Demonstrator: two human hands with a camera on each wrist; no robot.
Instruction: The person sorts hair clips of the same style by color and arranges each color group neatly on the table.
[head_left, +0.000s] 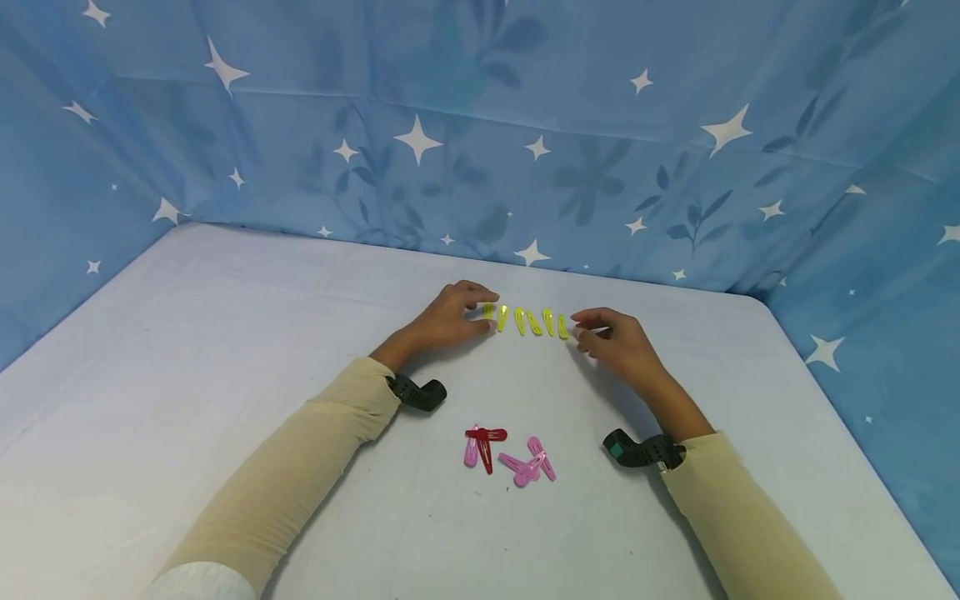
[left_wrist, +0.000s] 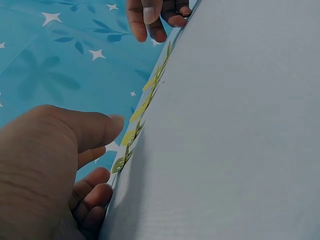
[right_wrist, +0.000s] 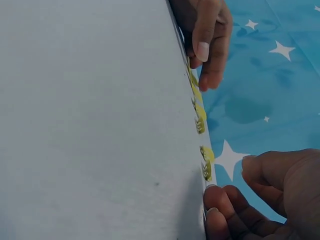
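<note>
Yellow clips (head_left: 520, 322) lie in a row between my left hand (head_left: 452, 318) and right hand (head_left: 618, 342), both loosely curved and holding nothing, so I judge I'm squaring up the row, which next calls for light fingertip nudges from either end.

And here comes the blue curtain (head_left: 480, 187), sweeping from nine o'clock over twelve and down to four; white four-pointed stars all over it, a big one (head_left: 418, 140) at eleven, another (head_left: 727, 131) between one and two; darker leaf sprigs (head_left: 697, 225) join in towards two o'clock, while creases run across the top at twelve; below, spreading wide to six, it's the white table (head_left: 420, 533), far corners rounded at ten and three, back edge dipping to the right; soft light throughout, the wrist views showing a greyer surface against turquoise!
</note>
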